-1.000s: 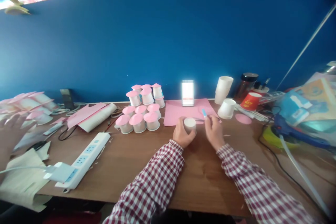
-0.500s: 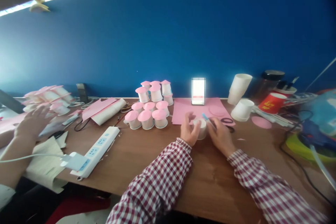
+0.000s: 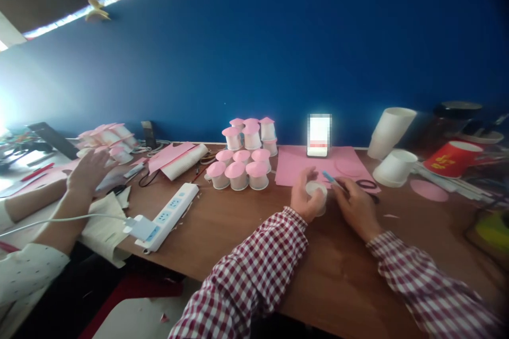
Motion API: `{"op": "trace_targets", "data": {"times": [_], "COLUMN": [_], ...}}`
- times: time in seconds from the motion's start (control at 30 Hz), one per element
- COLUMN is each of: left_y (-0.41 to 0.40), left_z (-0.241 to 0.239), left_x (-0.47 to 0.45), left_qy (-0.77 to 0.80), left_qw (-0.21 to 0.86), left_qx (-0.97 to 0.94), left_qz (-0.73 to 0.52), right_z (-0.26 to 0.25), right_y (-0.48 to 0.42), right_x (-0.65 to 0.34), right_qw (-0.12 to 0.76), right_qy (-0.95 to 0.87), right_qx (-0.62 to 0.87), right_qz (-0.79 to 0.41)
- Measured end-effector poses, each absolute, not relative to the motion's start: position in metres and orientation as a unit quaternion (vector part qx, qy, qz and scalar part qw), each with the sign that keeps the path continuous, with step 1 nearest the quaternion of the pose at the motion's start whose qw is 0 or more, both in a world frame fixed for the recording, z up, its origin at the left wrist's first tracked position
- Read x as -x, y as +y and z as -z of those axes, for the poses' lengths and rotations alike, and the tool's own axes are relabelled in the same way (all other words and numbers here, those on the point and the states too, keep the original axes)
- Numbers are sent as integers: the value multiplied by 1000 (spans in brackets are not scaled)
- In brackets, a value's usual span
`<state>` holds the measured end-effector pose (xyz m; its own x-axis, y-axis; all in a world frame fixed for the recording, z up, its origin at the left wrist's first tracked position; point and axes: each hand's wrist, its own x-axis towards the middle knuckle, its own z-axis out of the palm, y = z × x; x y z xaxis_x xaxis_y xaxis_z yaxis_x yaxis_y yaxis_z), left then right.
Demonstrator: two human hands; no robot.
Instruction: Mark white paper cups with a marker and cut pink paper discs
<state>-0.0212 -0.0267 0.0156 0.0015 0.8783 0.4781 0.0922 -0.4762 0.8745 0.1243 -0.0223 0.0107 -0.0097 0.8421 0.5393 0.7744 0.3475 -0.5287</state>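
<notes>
My left hand (image 3: 304, 200) is wrapped round a small white paper cup (image 3: 317, 192) just above the brown table (image 3: 246, 233). My right hand (image 3: 356, 205) is closed on a thin tool with a blue tip (image 3: 328, 177), its tip close to the cup. Both hands sit at the near edge of a pink paper sheet (image 3: 296, 167). Black scissors (image 3: 368, 186) lie on that sheet right behind my right hand.
A cluster of pink-topped white cups (image 3: 244, 156) stands left of the sheet, a lit phone (image 3: 319, 135) leans on the blue wall. White cups (image 3: 392, 132), a red cup (image 3: 451, 159), a power strip (image 3: 165, 217). Another person's hands (image 3: 89, 169) work at far left.
The view has swung left, so everything has slid right in the picture. My hands stay together on the cup and the tool. The other person's arms show more fully.
</notes>
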Motion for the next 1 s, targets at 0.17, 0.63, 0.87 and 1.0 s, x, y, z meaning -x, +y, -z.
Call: {"op": "trace_targets", "data": {"times": [0.17,0.63,0.87,1.0], "left_y": [-29,-8,-8,-10], "left_z": [-16,-2,-6,-7], "left_x": [11,12,14,15], "left_qy": [390,397,367,351], "left_qw": [364,437,496,512], "left_qx": [-580,-499,-502,-509], "left_qz": [-616,-635,-606,-596], "right_z": [-13,-14,-17,-18], "right_y": [-20,-18,-19,-18], "right_x": [-125,-128,-131,-135], "right_qw": [416,471,448,419], "right_qy": [-729,-720,-756,-783], "right_qx": [542,494,464,449], "right_qz": [-52,-125,-115,-105]}}
